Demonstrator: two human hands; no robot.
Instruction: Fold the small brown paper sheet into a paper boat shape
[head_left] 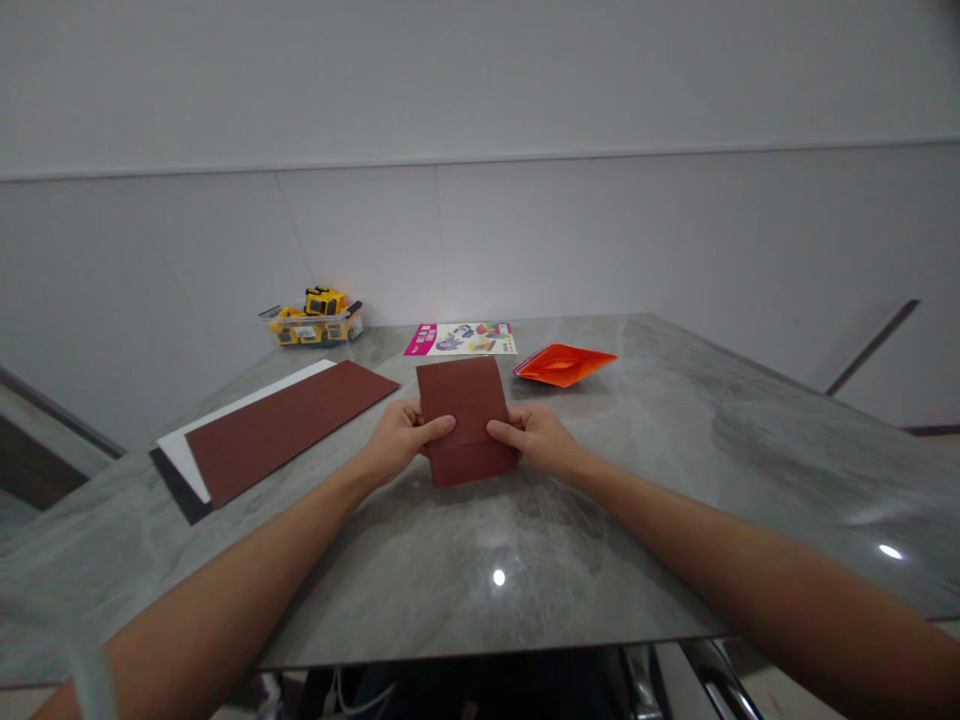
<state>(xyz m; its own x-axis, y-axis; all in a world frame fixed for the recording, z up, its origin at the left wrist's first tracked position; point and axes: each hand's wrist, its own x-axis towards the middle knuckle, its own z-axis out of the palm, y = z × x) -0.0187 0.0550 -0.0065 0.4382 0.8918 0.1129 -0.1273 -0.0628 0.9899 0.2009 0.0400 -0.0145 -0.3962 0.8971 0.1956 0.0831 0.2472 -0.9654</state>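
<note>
1. In the head view, the folded brown paper (463,395) is held at the centre of the clock, over the counter (450,570); whether its lower edge is touching cannot be told.
2. Its 9 o'clock edge is pinched by the left hand (397,437) and its 3 o'clock edge by the right hand (541,438), both thumbs laid on the face; the fingers behind are mostly hidden.
3. A line is shown across the paper below the thumbs. Should the two edges be pulled unevenly, the layers could be skewed.
4. By too hard a thumb press, stray dents could be left; by a slackened pinch, the layers could be let spring apart.
5. Towards 2 o'clock, the orange folded paper (564,366) could be crushed if the right hand were swung forward.
6. Towards 9 o'clock, the overlapping brown sheet (289,430), white sheet (180,462) and black sheet (178,492) could be shifted by a brush of the left forearm.
</note>
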